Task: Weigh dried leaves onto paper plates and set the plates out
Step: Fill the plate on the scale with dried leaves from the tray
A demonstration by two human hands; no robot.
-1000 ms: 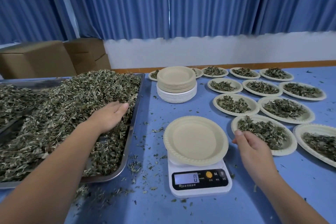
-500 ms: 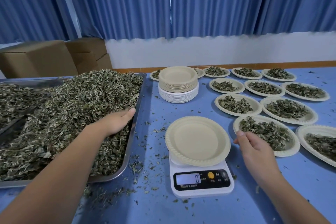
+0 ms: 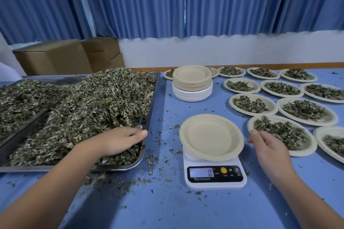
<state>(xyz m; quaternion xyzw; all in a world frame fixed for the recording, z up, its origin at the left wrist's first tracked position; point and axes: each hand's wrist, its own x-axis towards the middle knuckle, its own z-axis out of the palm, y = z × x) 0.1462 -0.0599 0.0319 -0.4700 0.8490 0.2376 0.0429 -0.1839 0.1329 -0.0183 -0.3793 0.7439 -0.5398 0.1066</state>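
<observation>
A metal tray (image 3: 151, 115) on the left holds a big heap of dried leaves (image 3: 93, 106). My left hand (image 3: 119, 140) lies palm down on the leaves at the tray's near right corner, its fingers stretched toward the rim and partly sunk in. An empty paper plate (image 3: 211, 136) sits on a white digital scale (image 3: 214, 175) whose display reads 0. My right hand (image 3: 266, 147) hovers just right of that plate, loosely curled and holding nothing, over the edge of a filled plate (image 3: 281, 134).
A stack of empty plates (image 3: 192, 82) stands behind the scale. Several plates of leaves (image 3: 307, 109) cover the blue table's right side. Loose leaf crumbs (image 3: 154, 160) litter the table between tray and scale. Cardboard boxes (image 3: 54, 57) stand at the back left.
My left hand has slid across the leaves toward me and to the right, ending at the tray's near right corner. My right hand has hardly moved.
</observation>
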